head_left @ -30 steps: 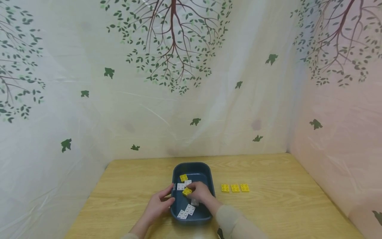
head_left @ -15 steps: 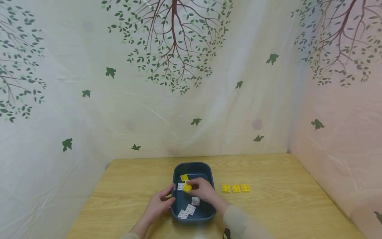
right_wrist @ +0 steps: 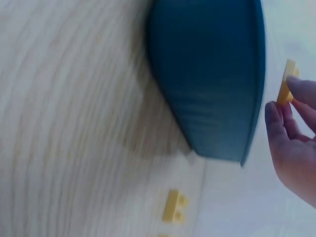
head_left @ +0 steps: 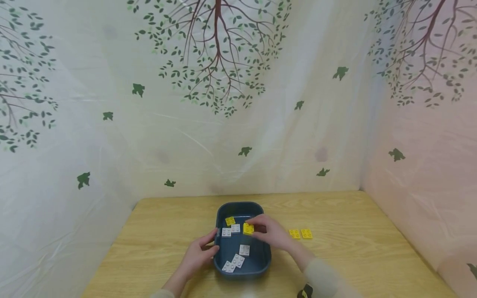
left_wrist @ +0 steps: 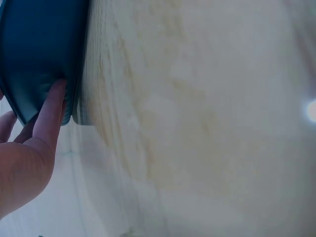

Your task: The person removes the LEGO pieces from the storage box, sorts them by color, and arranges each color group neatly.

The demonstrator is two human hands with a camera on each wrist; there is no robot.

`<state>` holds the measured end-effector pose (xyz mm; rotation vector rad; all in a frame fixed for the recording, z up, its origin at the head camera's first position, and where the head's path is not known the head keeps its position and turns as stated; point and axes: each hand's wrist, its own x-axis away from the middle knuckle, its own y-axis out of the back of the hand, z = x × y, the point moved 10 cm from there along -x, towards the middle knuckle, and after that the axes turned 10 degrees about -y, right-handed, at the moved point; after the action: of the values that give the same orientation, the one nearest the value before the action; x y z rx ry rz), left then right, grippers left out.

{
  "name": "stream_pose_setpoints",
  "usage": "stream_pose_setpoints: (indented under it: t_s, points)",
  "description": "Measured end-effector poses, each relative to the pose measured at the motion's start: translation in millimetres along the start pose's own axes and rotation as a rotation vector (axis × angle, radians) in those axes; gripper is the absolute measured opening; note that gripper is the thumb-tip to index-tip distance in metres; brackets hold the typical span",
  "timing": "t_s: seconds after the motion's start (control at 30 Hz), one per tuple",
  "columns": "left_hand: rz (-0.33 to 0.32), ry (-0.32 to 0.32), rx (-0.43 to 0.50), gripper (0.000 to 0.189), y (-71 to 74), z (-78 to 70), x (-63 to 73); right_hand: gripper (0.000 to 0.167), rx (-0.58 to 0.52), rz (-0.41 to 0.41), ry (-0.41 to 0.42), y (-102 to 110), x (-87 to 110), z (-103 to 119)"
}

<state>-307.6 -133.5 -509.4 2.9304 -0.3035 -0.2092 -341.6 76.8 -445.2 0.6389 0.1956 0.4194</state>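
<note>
A dark blue tray (head_left: 242, 275) stands on the wooden table. My left hand (head_left: 198, 253) holds its left side; in the left wrist view a finger (left_wrist: 52, 111) lies straight against the outer wall while others reach past the rim. Above the tray's right side, my right hand (head_left: 273, 232) pinches a yellow toy brick (head_left: 248, 229) between thumb and fingers. Inside the tray lie another yellow brick (head_left: 230, 221) at the back, two white bricks (head_left: 226, 232) near the left wall, a single white brick (head_left: 244, 250) mid-tray, and two touching white bricks (head_left: 233, 263) at the front.
Right of the tray, yellow bricks (head_left: 300, 234) lie in a row on the table (head_left: 335, 256), partly behind my right hand. The right wrist view also shows a yellow brick (right_wrist: 174, 206) there. Pale curtains (head_left: 186, 165) with tree and bird prints surround the table.
My right hand has lifted the yellow brick and carried it rightward, from over the tray's middle to its right side. The left hand has stayed on the tray.
</note>
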Motion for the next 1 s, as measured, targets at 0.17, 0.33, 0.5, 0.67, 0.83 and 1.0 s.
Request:
stream_pose_setpoints:
  t_s: [0.17, 0.33, 0.5, 0.67, 0.83, 1.0]
  points:
    - [-0.001, 0.021, -0.020, 0.061, 0.6, 0.4, 0.6, 0.034, 0.010, 0.001, 0.012, 16, 11.0, -12]
    - [-0.003, 0.019, -0.026, 0.061, 1.3, -0.3, 1.1, 0.033, -0.030, -0.016, 0.067, 30, 23.4, -20]
    - [-0.002, 0.011, -0.023, 0.060, 0.4, 0.0, 0.5, 0.031, -0.057, -0.035, 0.169, 43, 39.2, -25]
    - [0.003, 0.013, -0.022, 0.060, 0.6, 2.2, -0.5, 0.032, -0.043, -0.066, 0.161, 56, 52.5, -43]
    - [0.004, 0.012, -0.022, 0.060, 0.1, 3.1, -0.7, 0.031, -0.007, -0.084, 0.044, 69, 62.9, -73]
    - [-0.001, 0.009, -0.006, 0.060, 0.8, 3.6, -1.5, 0.033, 0.034, -0.126, -0.051, 85, 71.8, -105]
